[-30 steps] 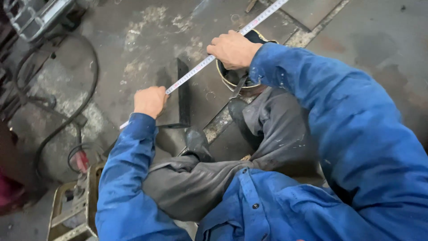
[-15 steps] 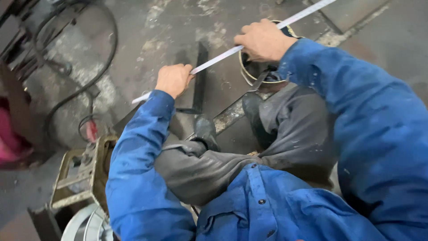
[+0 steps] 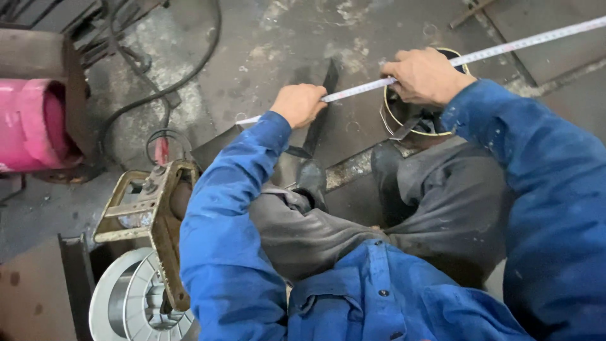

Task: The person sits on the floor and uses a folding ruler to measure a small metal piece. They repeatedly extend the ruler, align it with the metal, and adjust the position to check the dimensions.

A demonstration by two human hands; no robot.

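Left hand: the left hand (image 3: 303,104) is clenched over the tape measure (image 3: 360,89), pressing it down near the upper end of a dark metal strip (image 3: 320,110) that lies on the floor.
Right hand: the right hand (image 3: 426,77) pinches the same tape farther along, fingers closed around it, just above a round bucket (image 3: 394,120).
Tape measure: a pale band stretched taut between both hands; it runs on past the right hand toward the top right corner of the floor, and a short end sticks out beyond the left hand.
Metal strip: narrow and dark, lying flat on the floor, crossing under the tape by the left hand.
Bucket: pale rim, partly hidden under the right hand and wrist; its contents cannot be made out.
Floor: grey, stained metal plate (image 3: 278,44) with pale patches.
Clothing: blue sleeves and jacket, grey trousers, dark boots by the strip.
Left edge: a pink cylinder (image 3: 31,123) on its side, black cables (image 3: 189,76) curling beside it.
Bottom left corner: a yellowish metal frame (image 3: 158,215) above a wire spool (image 3: 136,303).
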